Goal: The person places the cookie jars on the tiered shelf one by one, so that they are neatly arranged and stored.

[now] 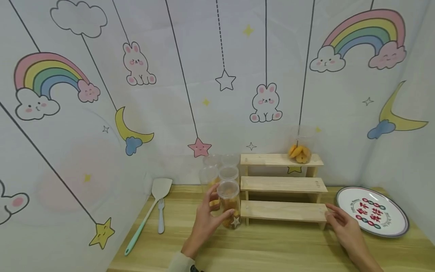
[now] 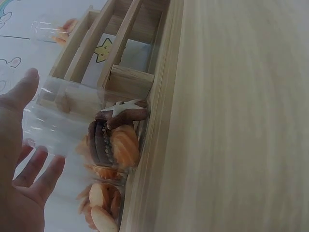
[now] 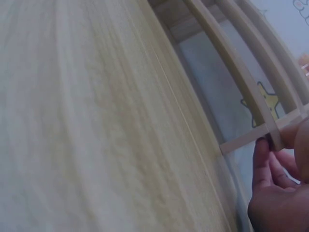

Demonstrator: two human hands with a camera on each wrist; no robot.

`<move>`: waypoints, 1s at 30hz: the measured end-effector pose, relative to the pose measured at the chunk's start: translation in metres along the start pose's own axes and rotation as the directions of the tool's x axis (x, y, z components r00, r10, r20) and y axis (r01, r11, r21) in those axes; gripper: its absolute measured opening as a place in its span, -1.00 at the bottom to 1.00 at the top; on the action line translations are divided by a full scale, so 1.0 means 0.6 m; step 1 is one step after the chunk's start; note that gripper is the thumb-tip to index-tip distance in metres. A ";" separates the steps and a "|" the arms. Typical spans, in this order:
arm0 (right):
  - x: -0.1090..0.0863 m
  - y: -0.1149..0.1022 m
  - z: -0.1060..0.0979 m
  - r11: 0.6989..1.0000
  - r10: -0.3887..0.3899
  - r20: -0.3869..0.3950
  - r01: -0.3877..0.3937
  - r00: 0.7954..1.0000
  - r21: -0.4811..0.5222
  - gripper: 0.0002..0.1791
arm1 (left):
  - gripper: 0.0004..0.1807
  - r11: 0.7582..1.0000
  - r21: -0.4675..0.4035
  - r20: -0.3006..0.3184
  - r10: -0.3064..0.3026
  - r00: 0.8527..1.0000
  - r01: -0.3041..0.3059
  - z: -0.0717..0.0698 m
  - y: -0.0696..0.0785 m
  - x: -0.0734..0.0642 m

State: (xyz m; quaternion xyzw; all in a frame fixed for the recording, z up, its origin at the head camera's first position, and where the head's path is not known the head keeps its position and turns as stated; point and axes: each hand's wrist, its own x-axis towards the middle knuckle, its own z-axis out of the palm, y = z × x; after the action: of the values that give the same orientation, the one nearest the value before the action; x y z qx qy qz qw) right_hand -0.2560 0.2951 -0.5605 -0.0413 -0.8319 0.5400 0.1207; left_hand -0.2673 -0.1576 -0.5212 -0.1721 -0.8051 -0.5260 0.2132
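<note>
At lower centre, you see a clear cylindrical plastic jar (image 1: 228, 202), smooth and glossy; right of centre, a pale three-tier wooden shelf (image 1: 282, 210), matt and grained. Your yellowish wood-grain tabletop (image 1: 268, 249) looks smooth; the round white dark-rimmed plate (image 1: 394, 223), lower right, shines.

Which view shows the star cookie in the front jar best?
Left wrist: the star cookie appears large and close, its white top visible through the clear jar. The head view shows it smaller, low in the jar. The right wrist view doesn't show it.
</note>
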 end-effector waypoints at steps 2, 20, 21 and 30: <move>0.001 0.001 -0.001 1.000 0.007 0.008 -0.007 1.000 0.003 -0.33 | 0.12 0.999 -0.039 -0.010 -0.035 0.999 0.035 0.002 -0.001 0.000; 0.003 0.003 0.000 1.000 0.022 0.017 -0.022 1.000 0.014 -0.33 | -0.26 0.984 0.091 0.228 -0.170 0.959 0.153 -0.008 -0.026 -0.004; 0.003 0.003 -0.001 1.000 0.026 0.019 -0.026 0.999 0.011 -0.32 | -0.26 0.983 0.079 0.221 -0.177 0.959 0.164 -0.010 -0.022 -0.003; 0.001 0.001 -0.002 0.999 0.029 0.028 -0.029 0.999 0.024 -0.29 | -0.27 0.994 0.074 0.174 -0.088 0.981 0.076 -0.029 0.041 0.024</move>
State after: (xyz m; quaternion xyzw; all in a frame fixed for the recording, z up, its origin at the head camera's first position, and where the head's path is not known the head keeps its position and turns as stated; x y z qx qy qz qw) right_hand -0.2562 0.2962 -0.5605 -0.0445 -0.8262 0.5523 0.1018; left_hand -0.2643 -0.1633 -0.4887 -0.1775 -0.8444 -0.4898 0.1245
